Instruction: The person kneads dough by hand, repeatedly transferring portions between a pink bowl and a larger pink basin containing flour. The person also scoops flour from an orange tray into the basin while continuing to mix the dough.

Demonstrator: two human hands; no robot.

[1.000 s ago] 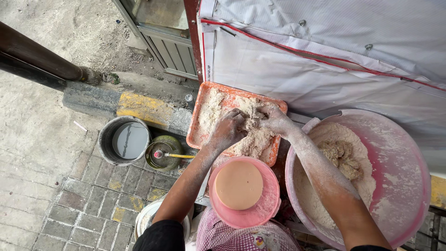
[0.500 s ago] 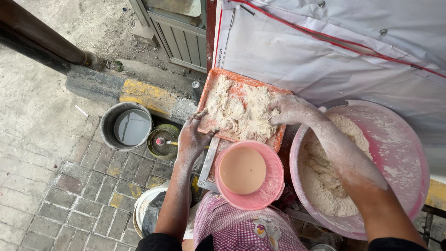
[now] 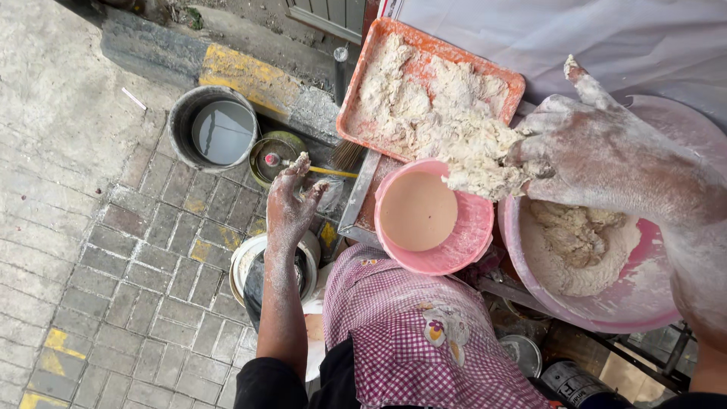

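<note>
Flour-caked right hand (image 3: pixel 606 155) grips a rough, shaggy dough clump (image 3: pixel 481 170). Matt powder coats the left hand (image 3: pixel 290 208) too. Smooth pink plastic bowl (image 3: pixel 454 254), orange plastic tray (image 3: pixel 348 117), dull metal bucket (image 3: pixel 182 125), checked cloth apron (image 3: pixel 409 333), rough paving bricks (image 3: pixel 144 250).

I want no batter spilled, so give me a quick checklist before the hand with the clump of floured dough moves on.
1. Grip on the dough clump: the right hand closes round one end, the rest hangs free. Cannot tell if it is secure.
2. What lies under the clump: it hangs over the rim of the small pink bowl of smooth batter. Not ok, crumbs could drop in.
3. Room in the large pink basin: part filled with floury dough, space left. Ok.
4. Orange tray: heaped with flour mix, sits flat. Ok.
5. Left hand: floured, open, holding nothing, out over the paving beside the buckets. Ok.
</note>
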